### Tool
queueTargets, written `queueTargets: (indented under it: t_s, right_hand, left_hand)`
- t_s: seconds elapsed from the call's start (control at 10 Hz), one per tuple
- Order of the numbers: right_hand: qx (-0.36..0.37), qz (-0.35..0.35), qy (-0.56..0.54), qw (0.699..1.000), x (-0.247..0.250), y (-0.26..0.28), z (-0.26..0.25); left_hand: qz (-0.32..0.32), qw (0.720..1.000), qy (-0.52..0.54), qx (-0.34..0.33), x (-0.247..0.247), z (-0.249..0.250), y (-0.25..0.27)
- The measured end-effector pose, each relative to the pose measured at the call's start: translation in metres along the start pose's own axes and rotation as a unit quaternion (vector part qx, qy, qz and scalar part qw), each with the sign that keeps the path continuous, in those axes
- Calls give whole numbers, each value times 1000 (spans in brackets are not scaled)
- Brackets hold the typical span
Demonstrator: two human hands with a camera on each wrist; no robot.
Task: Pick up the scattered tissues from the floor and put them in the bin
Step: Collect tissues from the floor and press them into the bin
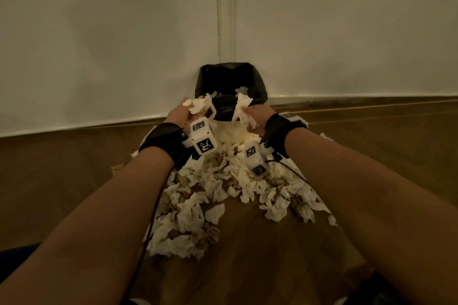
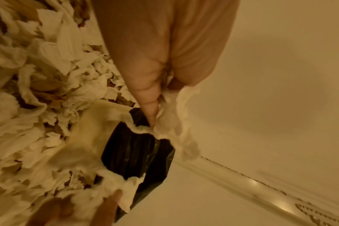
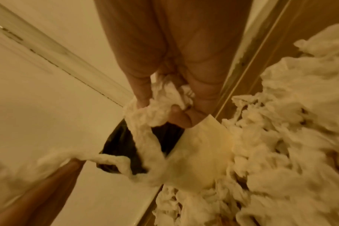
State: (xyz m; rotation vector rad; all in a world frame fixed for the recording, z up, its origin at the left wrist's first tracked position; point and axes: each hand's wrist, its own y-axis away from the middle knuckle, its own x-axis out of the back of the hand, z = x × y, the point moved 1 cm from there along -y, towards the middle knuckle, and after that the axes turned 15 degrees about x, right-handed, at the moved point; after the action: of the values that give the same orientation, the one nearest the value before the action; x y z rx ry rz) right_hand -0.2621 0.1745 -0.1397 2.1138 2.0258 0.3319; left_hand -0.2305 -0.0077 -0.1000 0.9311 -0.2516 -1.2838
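A bin lined with a black bag stands in the corner of the room. My left hand grips a crumpled white tissue just before the bin's left rim. My right hand grips another white tissue at the bin's right rim. In the left wrist view the fingers pinch the tissue above the black bag. In the right wrist view the fingers curl round the tissue over the black bag. Several crumpled tissues lie heaped on the floor in front of the bin.
Two white walls meet behind the bin, with a pale skirting strip along their foot. The wooden floor runs out on both sides of the tissue heap and toward me. Black cables hang from both wrist straps.
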Motion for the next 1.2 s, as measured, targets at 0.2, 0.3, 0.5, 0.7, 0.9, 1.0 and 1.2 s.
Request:
queueTargets:
  t_s: [0.2,0.3,0.5,0.7,0.9,1.0,1.2]
  right_hand:
    - [107,31,140,984,25,-14,-51]
    - [146,40,166,974,28,-27,-65]
    - [187,34,173,966,15,-43,-77]
    - [227,39,128,965,4,-58,-86]
    - [170,31,63,983,5,-71,-81]
    - [108,13,81,991,6,-71,-71]
    - [-17,-64,-213,975,1,-67,-59]
  left_hand:
    - [-108,984,142,0,-14,32,3]
    - [-97,991,82,-47,-29,50,11]
    - [-120,985,67,-106,-58,83,12]
    - [-94,984,36,-145,-72,95,-2]
    - [-15,990,-56,-125,-58,83,-28]
    - [46,982,-155,-97,-47,74,-48]
    - [29,992,-120,-24,-50,58,-60]
